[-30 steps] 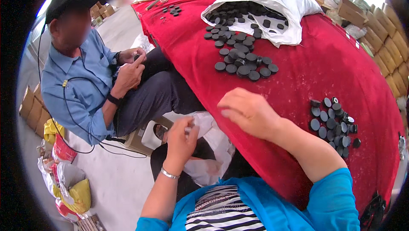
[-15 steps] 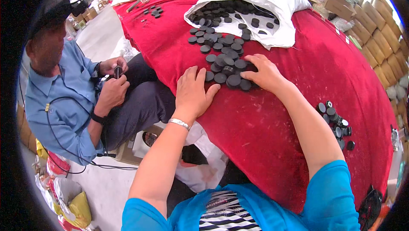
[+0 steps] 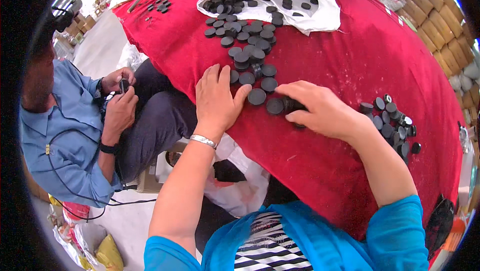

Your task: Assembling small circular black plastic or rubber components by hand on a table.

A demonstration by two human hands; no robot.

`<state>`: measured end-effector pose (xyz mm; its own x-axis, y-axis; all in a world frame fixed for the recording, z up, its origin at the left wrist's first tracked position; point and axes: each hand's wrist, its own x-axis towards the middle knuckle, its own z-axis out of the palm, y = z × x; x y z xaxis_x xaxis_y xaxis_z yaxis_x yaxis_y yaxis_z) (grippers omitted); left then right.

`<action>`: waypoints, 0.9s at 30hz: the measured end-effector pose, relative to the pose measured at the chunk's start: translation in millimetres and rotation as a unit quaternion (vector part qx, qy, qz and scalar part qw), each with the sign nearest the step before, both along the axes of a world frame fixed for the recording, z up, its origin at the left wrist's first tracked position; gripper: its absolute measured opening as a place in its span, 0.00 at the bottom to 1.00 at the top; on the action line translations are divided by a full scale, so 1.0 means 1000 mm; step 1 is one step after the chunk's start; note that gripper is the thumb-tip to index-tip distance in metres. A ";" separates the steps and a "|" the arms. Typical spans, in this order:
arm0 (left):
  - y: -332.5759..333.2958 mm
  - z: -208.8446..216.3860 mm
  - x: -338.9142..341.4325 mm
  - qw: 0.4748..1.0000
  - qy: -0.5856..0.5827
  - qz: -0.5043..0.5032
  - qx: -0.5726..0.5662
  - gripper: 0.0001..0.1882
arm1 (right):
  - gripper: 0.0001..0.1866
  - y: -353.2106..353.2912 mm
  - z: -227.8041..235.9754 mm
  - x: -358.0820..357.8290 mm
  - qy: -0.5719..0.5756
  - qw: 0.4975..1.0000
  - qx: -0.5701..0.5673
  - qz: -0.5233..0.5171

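Note:
Black round discs (image 3: 241, 57) lie in a loose heap on the red cloth, trailing from the mouth of a white sack (image 3: 327, 13). My left hand (image 3: 217, 98) rests flat at the heap's near left side, its fingers stretched out and its thumb apart. The thumb tip is beside a single disc (image 3: 257, 96). To the right, my right hand (image 3: 320, 108) is laid over the near end of the heap, thumb and forefinger spread around a few dark discs that it partly hides. Another disc (image 3: 274, 106) shows just left of its thumb.
A second cluster of discs (image 3: 387, 123), some with pale faces, lies on the right of the red-covered table (image 3: 320, 171). At left a seated person (image 3: 65, 116) holds a dark disc. Several small black pieces (image 3: 159, 6) lie far left; stacked brown packages (image 3: 435, 26) stand far right.
My right hand has drawn a few discs toward me and right, away from the main heap. My left hand stays beside the heap. The whole view has shifted slightly.

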<state>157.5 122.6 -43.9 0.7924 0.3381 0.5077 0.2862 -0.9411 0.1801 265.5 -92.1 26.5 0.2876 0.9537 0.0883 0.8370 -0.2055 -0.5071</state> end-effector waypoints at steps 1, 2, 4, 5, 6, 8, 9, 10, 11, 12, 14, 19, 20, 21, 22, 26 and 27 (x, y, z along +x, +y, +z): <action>0.000 0.000 0.002 1.000 -0.001 0.002 -0.001 0.33 | 0.27 -0.007 -0.001 0.000 0.021 0.999 0.034 -0.026; 0.000 0.000 0.002 1.000 -0.001 0.003 -0.001 0.34 | 0.27 -0.012 -0.002 -0.002 0.043 0.995 0.066 -0.053; 0.002 -0.002 0.002 1.000 -0.001 0.001 0.002 0.34 | 0.26 -0.019 -0.006 -0.007 0.067 0.991 0.077 -0.082; 0.001 -0.002 0.003 1.000 -0.007 -0.002 0.004 0.34 | 0.26 -0.023 -0.011 -0.007 0.054 0.989 0.096 -0.099; 0.001 -0.002 0.003 1.000 -0.004 -0.003 0.004 0.34 | 0.26 -0.025 -0.015 -0.008 0.040 0.986 0.115 -0.115; 0.001 -0.002 0.002 1.000 0.001 0.002 0.009 0.33 | 0.25 -0.023 -0.018 -0.011 0.052 0.985 0.107 -0.125; 0.002 -0.003 0.002 1.000 -0.001 0.006 0.016 0.33 | 0.25 -0.021 -0.017 -0.013 0.038 0.986 0.112 -0.120; 0.003 -0.004 0.002 1.000 0.001 0.005 0.015 0.33 | 0.25 -0.019 -0.017 -0.015 0.023 0.986 0.117 -0.114; 0.005 -0.004 0.001 1.000 -0.004 0.000 0.008 0.33 | 0.25 -0.017 -0.019 -0.017 0.025 0.986 0.117 -0.114; 0.005 -0.003 0.001 1.000 -0.009 -0.005 0.001 0.34 | 0.23 -0.015 -0.023 -0.019 -0.019 0.986 0.137 -0.089; 0.003 -0.003 0.002 1.000 -0.009 -0.006 -0.001 0.33 | 0.22 -0.013 -0.030 -0.020 -0.062 0.983 0.158 -0.064; -0.002 -0.003 0.005 0.999 0.000 0.008 0.039 0.31 | 0.14 -0.010 -0.039 -0.015 -0.039 0.987 0.153 -0.036; -0.004 -0.006 0.004 0.999 -0.001 0.011 0.043 0.31 | 0.13 -0.010 -0.039 -0.015 -0.034 0.987 0.150 -0.035; -0.006 -0.008 0.002 0.999 0.006 0.012 0.038 0.29 | 0.13 -0.010 -0.039 -0.018 -0.035 0.987 0.154 -0.032; -0.008 -0.011 -0.001 0.999 0.012 0.013 0.032 0.27 | 0.12 -0.010 -0.038 -0.021 -0.061 0.979 0.192 -0.026; -0.045 0.013 -0.025 0.987 -0.130 -0.050 -0.077 0.20 | 0.12 -0.022 -0.031 -0.023 -0.013 0.963 0.268 -0.043; -0.052 0.020 -0.034 0.982 -0.171 -0.069 -0.043 0.16 | 0.12 -0.022 -0.028 -0.025 -0.012 0.962 0.269 -0.041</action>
